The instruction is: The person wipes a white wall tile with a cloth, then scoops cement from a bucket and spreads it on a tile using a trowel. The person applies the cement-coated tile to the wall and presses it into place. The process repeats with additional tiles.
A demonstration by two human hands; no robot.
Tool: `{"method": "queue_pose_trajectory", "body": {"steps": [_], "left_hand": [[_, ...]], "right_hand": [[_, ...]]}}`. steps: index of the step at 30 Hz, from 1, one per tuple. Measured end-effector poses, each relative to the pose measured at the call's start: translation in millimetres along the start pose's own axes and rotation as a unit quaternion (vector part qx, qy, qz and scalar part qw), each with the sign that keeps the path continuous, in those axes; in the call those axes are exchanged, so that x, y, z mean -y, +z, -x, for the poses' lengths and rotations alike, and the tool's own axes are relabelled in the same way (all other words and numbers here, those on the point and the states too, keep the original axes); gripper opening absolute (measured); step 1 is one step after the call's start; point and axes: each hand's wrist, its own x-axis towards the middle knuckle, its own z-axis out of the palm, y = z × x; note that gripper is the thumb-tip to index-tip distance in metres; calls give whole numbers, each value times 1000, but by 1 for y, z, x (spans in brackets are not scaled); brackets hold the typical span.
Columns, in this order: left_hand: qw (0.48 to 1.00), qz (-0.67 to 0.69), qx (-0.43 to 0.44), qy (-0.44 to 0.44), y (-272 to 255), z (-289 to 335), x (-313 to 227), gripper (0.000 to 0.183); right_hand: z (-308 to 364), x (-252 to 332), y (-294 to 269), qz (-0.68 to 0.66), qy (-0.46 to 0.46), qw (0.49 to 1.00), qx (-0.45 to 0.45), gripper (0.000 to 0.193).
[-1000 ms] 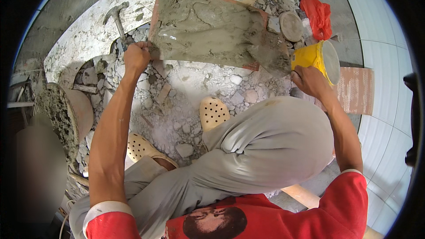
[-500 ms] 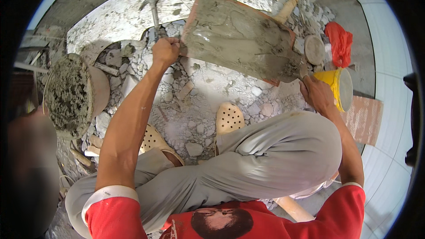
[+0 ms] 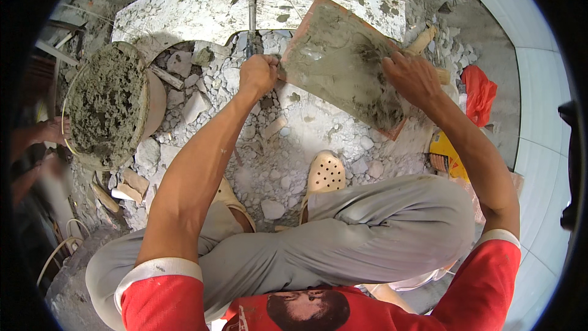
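A reddish tile (image 3: pixel 397 130) is tilted over the rubble, its upper face coated with wet grey mortar (image 3: pixel 331 55). My left hand (image 3: pixel 258 75) is closed on the tile's left corner. Over the right part of the tile, my right hand (image 3: pixel 413 76) is closed round a trowel, mostly hidden beneath the hand and against the mortar. A claw hammer (image 3: pixel 252 9) lies just beyond my left hand, its dark handle pointing toward me.
A bucket of mortar (image 3: pixel 107 104) stands at left, with another person's hands (image 3: pixel 49 132) beside it. A mortar-splashed white board (image 3: pixel 196 3) lies behind the rubble (image 3: pixel 272 208). On the right are a red plastic bag (image 3: pixel 479 95) and a partly hidden yellow bucket (image 3: pixel 444 147).
My right hand has moved up and left over the tile with the trowel. My left hand still grips the corner. The other person's hands now show beside the mortar bucket.
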Motion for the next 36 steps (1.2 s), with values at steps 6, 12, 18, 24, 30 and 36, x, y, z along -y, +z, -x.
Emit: {"method": "queue_pose_trajectory", "body": {"steps": [6, 12, 18, 24, 30, 36], "left_hand": [[1000, -17, 8, 11, -1, 1, -1, 25], [1000, -24, 1, 14, 2, -3, 0, 24], [1000, 7, -9, 2, 4, -1, 3, 23], [1000, 6, -13, -23, 2, 3, -5, 23], [1000, 12, -7, -5, 0, 2, -6, 25], [1000, 11, -3, 7, 4, 0, 2, 24]], "right_hand": [[49, 10, -15, -212, 127, 964, 93, 22], [52, 31, -24, -639, 418, 627, 152, 39], [-8, -6, -25, -394, 230, 886, 86, 40], [-31, -5, 11, -197, 127, 970, 62, 43], [-39, -13, -28, -397, 225, 867, 200, 39], [-13, -25, -62, -605, 375, 651, 266, 39]]}}
